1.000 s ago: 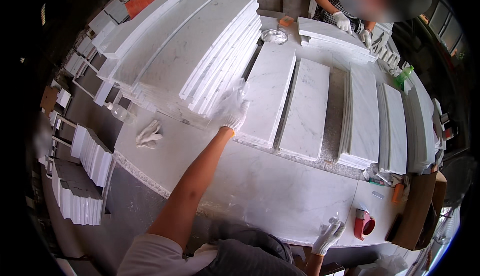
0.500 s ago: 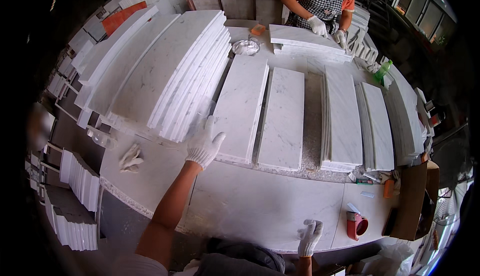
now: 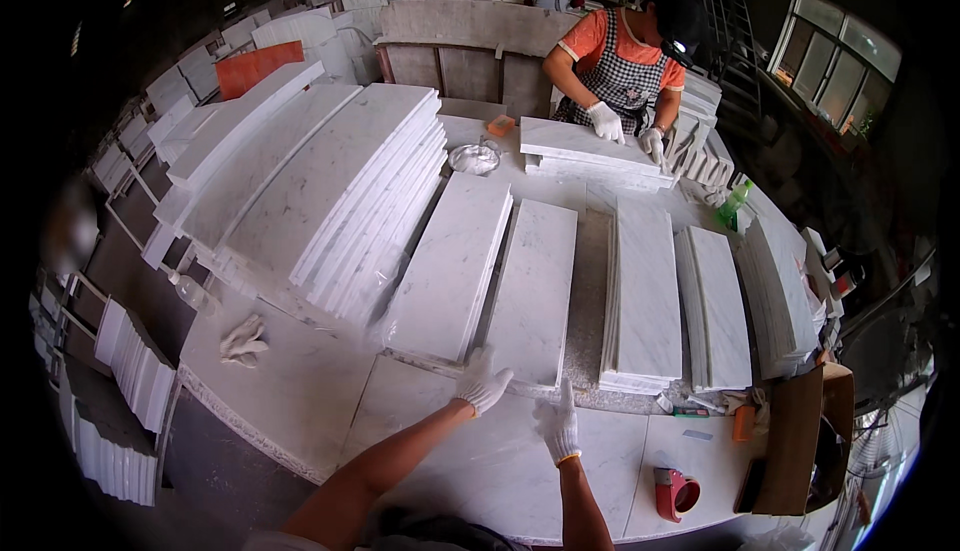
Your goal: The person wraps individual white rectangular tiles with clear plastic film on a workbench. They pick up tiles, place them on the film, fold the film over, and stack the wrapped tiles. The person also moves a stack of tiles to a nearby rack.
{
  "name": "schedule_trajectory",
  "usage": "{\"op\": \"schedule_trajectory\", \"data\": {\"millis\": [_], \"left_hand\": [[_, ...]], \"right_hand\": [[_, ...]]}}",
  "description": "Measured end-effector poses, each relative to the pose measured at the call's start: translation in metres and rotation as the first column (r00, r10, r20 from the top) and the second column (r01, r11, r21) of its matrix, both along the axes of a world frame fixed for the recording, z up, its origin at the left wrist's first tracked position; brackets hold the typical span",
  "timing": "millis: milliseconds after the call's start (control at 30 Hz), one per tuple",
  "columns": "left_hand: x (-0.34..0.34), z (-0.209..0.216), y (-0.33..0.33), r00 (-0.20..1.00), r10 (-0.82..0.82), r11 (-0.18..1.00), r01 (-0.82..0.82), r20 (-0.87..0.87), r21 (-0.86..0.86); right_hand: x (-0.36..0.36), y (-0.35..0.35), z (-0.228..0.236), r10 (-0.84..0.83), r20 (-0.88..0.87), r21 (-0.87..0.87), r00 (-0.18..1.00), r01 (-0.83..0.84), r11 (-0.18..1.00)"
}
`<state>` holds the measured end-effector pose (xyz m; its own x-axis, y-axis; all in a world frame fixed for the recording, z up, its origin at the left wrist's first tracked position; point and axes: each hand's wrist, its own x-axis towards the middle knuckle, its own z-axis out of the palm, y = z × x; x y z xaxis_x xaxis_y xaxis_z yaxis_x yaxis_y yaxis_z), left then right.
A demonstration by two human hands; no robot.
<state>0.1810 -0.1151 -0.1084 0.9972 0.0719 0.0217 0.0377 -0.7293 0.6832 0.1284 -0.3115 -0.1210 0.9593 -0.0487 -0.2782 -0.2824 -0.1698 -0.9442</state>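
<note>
My left hand [image 3: 484, 383], in a white knitted glove, is at the near ends of two stacks of pale, grey-veined stone slabs, with its thumb spread and nothing in it. Beside it on the right, my gloved right hand [image 3: 558, 423] is held over the front of the stone tabletop [image 3: 615, 471], fingers apart and empty. The left stack of slabs [image 3: 450, 266] and the right stack of slabs [image 3: 535, 291] lie lengthwise away from me, a narrow gap between them. Whether my left fingertips touch the slab edge, I cannot tell.
Larger slab stacks [image 3: 330, 181] fill the left; further stacks [image 3: 645, 291] stand right. A red tape dispenser [image 3: 675, 493], cardboard box [image 3: 795, 441] and orange block [image 3: 743, 423] lie front right, a loose glove [image 3: 243, 341] at left. Across the table, a gloved co-worker [image 3: 625, 81] handles a slab.
My left hand has moved right, from the big left stack to the middle stacks. My right hand has come forward and left, close to it. The view has tilted up.
</note>
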Motion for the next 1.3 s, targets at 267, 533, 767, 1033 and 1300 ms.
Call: {"op": "schedule_trajectory", "data": {"millis": [267, 533, 767, 1033, 1300], "left_hand": [[0.017, -0.005, -0.013, 0.970, 0.192, 0.981, -0.192, -0.151, 0.016], [0.033, 0.022, -0.018, 0.925, 0.181, 0.972, -0.220, -0.335, -0.083], [0.036, 0.043, -0.015, 0.909, 0.107, 0.908, -0.254, -0.403, -0.333], [0.041, 0.052, -0.012, 0.922, 0.203, 0.943, -0.274, -0.329, -0.187], [0.069, 0.045, 0.000, 0.839, -0.045, 0.700, -0.361, -0.542, -0.616]], "right_hand": [[0.009, 0.012, -0.016, 0.127, 0.238, -0.252, 0.963, -0.065, 0.966], [0.011, 0.015, 0.012, -0.003, -0.042, 0.170, 0.999, 0.010, 0.985], [0.014, 0.016, 0.025, -0.018, -0.138, 0.320, 0.990, 0.062, 0.945], [0.012, 0.017, 0.026, -0.082, -0.199, 0.417, 0.976, 0.160, 0.895], [0.016, 0.007, 0.028, -0.116, -0.229, 0.587, 0.966, 0.232, 0.775]]}}
